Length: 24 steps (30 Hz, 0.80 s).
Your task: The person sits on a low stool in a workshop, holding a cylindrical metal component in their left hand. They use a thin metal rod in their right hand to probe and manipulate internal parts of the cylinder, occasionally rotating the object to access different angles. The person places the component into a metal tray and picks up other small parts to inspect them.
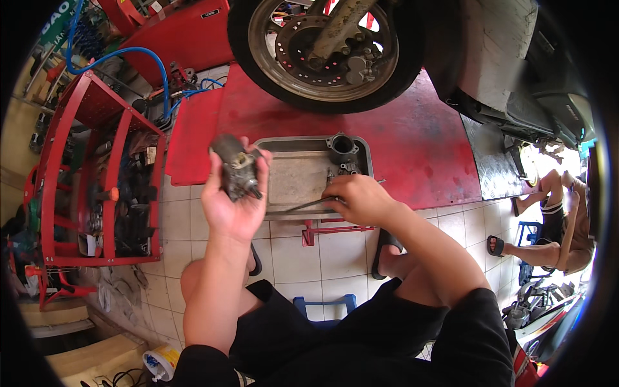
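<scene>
L hand (231, 209) is palm up w/ thumb and fingers clamped round a dark, grimy metal part (240, 173), held up off the tray's L end. R hand (362, 198), palm down, has its fingers closed on a thin dark rod (303, 206) (exact kind hard to tell, most of the grip's hidden), which sticks out to that hand's L, over the front edge of the tray (293, 177). Just beyond R hand, in the tray's R end, stands a hollow round metal piece (343, 157), w/ a few small metal bits (349, 169) btwn it and the knuckles. Tray sits on a red surface (425, 151) ahead of both hands. Farther past them, a motorbike wheel (303, 48) w/ a brake disc. Well L of L hand: red rack (103, 262) full of odds & ends, blue hose (153, 55) curving above it. Below and btwn the hands, blue stool (350, 301) on the tiled floor (293, 258). Far R of R hand, another person (580, 226) sits.
</scene>
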Motion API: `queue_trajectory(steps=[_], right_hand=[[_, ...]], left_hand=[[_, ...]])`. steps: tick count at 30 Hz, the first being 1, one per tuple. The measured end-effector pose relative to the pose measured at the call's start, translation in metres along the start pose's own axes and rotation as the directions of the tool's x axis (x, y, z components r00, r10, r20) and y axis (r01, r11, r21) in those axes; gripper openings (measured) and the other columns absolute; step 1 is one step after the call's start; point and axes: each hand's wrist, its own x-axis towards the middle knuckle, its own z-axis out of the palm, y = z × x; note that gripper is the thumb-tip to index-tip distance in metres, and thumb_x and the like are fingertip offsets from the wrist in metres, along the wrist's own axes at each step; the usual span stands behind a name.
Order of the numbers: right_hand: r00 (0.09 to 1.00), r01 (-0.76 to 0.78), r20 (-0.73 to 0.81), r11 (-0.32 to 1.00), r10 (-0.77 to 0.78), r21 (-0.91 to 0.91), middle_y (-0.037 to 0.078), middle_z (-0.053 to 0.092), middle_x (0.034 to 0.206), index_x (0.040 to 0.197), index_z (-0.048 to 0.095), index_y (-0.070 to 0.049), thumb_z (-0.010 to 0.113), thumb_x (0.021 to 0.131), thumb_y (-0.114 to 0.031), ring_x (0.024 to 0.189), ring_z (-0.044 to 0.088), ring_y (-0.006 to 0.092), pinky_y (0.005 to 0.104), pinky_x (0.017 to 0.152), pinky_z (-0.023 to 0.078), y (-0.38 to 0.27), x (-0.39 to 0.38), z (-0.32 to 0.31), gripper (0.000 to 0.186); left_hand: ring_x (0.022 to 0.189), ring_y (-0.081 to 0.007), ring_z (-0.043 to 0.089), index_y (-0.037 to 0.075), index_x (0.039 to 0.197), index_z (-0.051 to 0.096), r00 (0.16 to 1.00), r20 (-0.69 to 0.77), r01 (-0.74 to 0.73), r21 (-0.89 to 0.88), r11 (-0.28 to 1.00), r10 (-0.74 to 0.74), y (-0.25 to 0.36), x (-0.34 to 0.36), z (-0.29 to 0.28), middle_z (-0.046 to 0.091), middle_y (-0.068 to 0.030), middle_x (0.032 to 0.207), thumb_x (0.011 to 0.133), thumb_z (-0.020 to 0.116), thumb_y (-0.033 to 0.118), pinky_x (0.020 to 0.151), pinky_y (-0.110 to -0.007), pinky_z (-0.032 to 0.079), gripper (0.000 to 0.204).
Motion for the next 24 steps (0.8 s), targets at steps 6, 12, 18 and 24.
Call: queue_trajectory(steps=[6, 12, 18, 24], right_hand=[[0.985, -0.091, 0.132, 0.989, 0.106, -0.116, 0.014, 0.071, 0.096, 0.098, 0.073, -0.009, 0.066, 0.078, -0.012, 0.091, 0.068, 0.034, 0.0441, 0.079, 0.056, 0.0, 0.043, 0.036, 0.021], [0.988, -0.054, 0.14, 0.994, 0.066, -0.092, 0.01, 0.072, 0.096, 0.099, 0.075, -0.015, 0.069, 0.084, -0.023, 0.092, 0.069, 0.0322, 0.0444, 0.081, 0.056, -0.008, 0.083, 0.082, 0.018], [0.978, -0.086, 0.185, 0.994, 0.098, -0.071, 0.008, 0.071, 0.102, 0.1, 0.075, -0.014, 0.073, 0.082, -0.026, 0.097, 0.067, 0.0308, 0.0436, 0.083, 0.054, -0.015, 0.109, 0.109, 0.021], [0.974, -0.058, 0.209, 0.99, 0.084, -0.126, 0.007, 0.071, 0.102, 0.1, 0.075, -0.014, 0.073, 0.081, -0.025, 0.097, 0.067, 0.0313, 0.0439, 0.084, 0.054, -0.019, 0.115, 0.113, 0.022]], left_hand=[[0.116, -0.0355, 0.051, -0.01, 0.123, 0.053, 0.996, 0.038, -0.072, -0.211, 0.975, 0.082, 0.039, 0.009, 0.005, 0.056, -0.0194, 0.116, 0.095, 0.066, 0.029, 0.098, -0.041, 0.058, 0.049], [0.116, -0.0344, 0.051, -0.009, 0.124, 0.052, 0.997, 0.059, -0.039, -0.235, 0.971, 0.054, 0.048, 0.003, 0.01, 0.056, -0.0203, 0.115, 0.095, 0.067, 0.03, 0.095, -0.041, 0.059, 0.051], [0.116, -0.035, 0.051, -0.008, 0.125, 0.051, 0.995, 0.08, -0.035, -0.222, 0.975, 0.054, 0.051, 0.0, 0.007, 0.056, -0.0216, 0.112, 0.095, 0.066, 0.031, 0.095, -0.041, 0.059, 0.051], [0.116, -0.0362, 0.051, -0.008, 0.125, 0.051, 0.996, 0.068, -0.05, -0.199, 0.979, 0.065, 0.055, 0.001, 0.006, 0.056, -0.021, 0.112, 0.098, 0.061, 0.031, 0.096, -0.041, 0.058, 0.048]])
